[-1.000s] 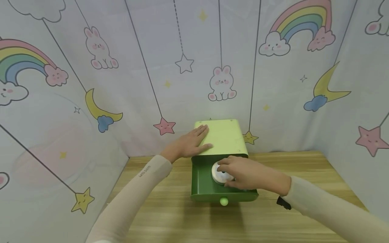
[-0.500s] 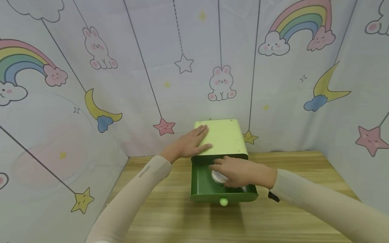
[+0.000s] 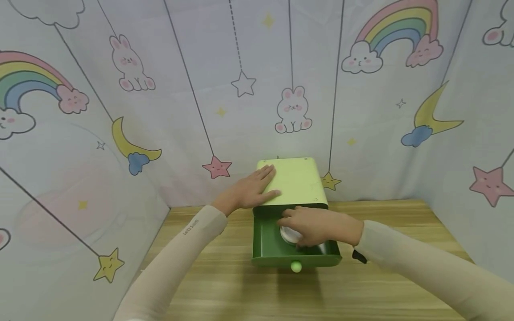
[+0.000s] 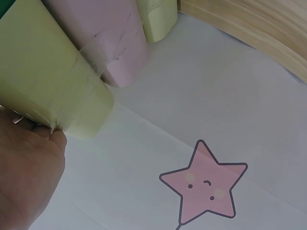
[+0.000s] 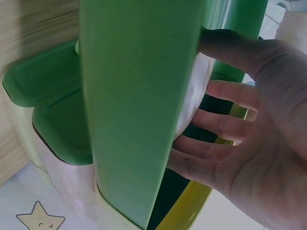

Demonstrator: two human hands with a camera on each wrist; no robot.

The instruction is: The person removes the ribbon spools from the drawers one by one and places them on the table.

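My left hand point(image 3: 250, 191) lies flat on the pale yellow-green top of a small drawer cabinet point(image 3: 299, 178), its fingers straight. The top drawer point(image 3: 267, 243), dark green inside, is pulled out towards me. In it sits a white round disc-like thing point(image 3: 289, 235), mostly covered by my right hand point(image 3: 319, 226). Seen from the right wrist, thumb and fingers point(image 5: 223, 124) bend around opposite edges of the white disc point(image 5: 194, 93), behind the drawer's green side wall. The left wrist view has part of my left hand point(image 4: 31, 167) against the cabinet's yellow-green housing.
A light green round knob point(image 3: 296, 266) sticks out from the drawer front, above the wooden table point(image 3: 217, 276). Below the top unit are a pink housing point(image 4: 105, 38) and another yellow-green one point(image 4: 160, 19). A printed cloth backdrop point(image 3: 257, 116) stands close behind the cabinet.
My right hand has shifted a little left over the white disc and hides more of it. The left hand, the drawer and the cabinet stay in place.
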